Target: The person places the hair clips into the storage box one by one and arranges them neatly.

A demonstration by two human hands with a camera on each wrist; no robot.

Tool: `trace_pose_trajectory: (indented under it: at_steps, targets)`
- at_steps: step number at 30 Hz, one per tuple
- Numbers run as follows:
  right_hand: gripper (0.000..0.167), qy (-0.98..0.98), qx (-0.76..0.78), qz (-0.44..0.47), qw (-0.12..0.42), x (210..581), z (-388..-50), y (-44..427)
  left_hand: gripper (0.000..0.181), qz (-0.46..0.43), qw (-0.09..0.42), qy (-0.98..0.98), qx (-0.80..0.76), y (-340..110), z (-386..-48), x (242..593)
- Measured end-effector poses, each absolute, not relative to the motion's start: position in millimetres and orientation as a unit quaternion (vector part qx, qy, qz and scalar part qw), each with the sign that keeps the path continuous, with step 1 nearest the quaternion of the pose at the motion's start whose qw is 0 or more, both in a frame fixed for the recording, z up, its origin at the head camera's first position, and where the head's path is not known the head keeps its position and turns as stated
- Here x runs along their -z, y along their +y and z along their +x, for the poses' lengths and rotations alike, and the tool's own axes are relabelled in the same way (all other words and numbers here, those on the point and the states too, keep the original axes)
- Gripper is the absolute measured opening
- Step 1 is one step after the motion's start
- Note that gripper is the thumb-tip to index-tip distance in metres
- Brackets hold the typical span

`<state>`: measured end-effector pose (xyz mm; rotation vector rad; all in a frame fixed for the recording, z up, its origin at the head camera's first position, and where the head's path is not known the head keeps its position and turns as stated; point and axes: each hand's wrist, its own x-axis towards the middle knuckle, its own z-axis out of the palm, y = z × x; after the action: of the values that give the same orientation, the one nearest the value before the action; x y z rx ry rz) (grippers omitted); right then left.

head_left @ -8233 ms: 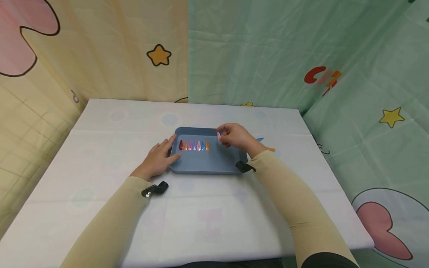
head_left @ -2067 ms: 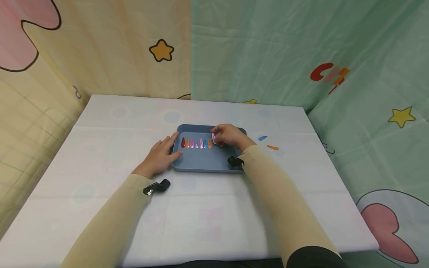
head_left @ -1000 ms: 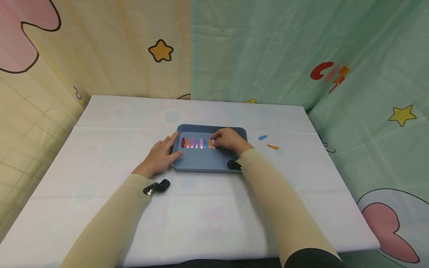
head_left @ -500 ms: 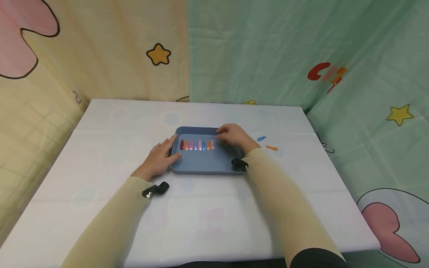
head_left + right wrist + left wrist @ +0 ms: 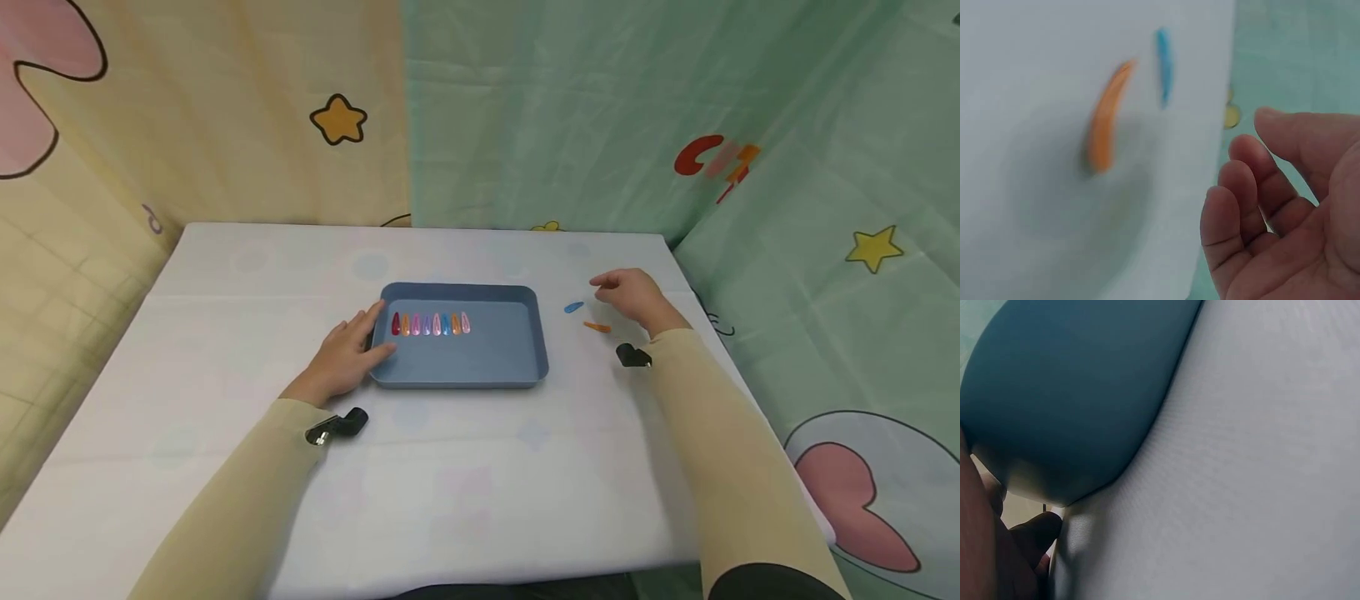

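Observation:
Several coloured snap hair clips stand side by side in a row on the blue-grey tray [image 5: 495, 358], from a red hair clip [image 5: 396, 323] at the left to a pink hair clip [image 5: 466, 322] at the right. My left hand [image 5: 341, 358] rests on the tray's left rim, fingers extended and thumb over the edge. Right of the tray, a blue hair clip [image 5: 573, 307] and an orange hair clip [image 5: 597, 327] lie on the tabletop. Just beyond them hovers my right hand [image 5: 637, 298]. In the right wrist view its fingers are loosely bent, with nothing between them.
A white patterned cloth [image 5: 465, 467] covers the table. Curtains with printed stars enclose the back and sides, a yellow-orange curtain [image 5: 262, 125] at left and a green curtain [image 5: 562, 125] at right. Small black cameras sit on both wrists.
My right hand set the pink hair clip at the right end of the row, let it go, and moved right, off the tray, to beside the loose clips. The left hand stayed on the rim.

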<state>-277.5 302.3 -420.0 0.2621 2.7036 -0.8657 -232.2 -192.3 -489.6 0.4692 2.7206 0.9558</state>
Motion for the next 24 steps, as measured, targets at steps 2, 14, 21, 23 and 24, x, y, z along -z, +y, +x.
trace_pose_trajectory:
  at_steps: [2, 14, 21, 23, 24]
  targets:
    - [0.044, 0.942, 0.277, 0.083, 0.168, 430.7, -276.4, 310.5, 0.085, 0.161, 0.109, 0.926, -0.325, -193.5, -232.2, 490.9]
    - [0.038, 0.953, 0.236, 0.004, 0.193, 452.3, -261.5, 321.4, 0.085, 0.164, 0.112, 0.924, -0.327, -192.7, -232.2, 492.3]
    - [0.034, 0.968, 0.169, -0.046, 0.182, 447.1, -256.0, 311.0, 0.085, 0.165, 0.108, 0.926, -0.321, -193.2, -233.6, 490.7]
    - [0.033, 0.971, 0.145, -0.054, 0.182, 444.8, -254.4, 307.1, 0.085, 0.165, 0.109, 0.926, -0.322, -193.1, -233.5, 490.4]
    - [0.034, 0.972, 0.136, -0.054, 0.185, 443.8, -253.6, 305.5, 0.085, 0.165, 0.109, 0.926, -0.322, -193.1, -233.5, 490.4]
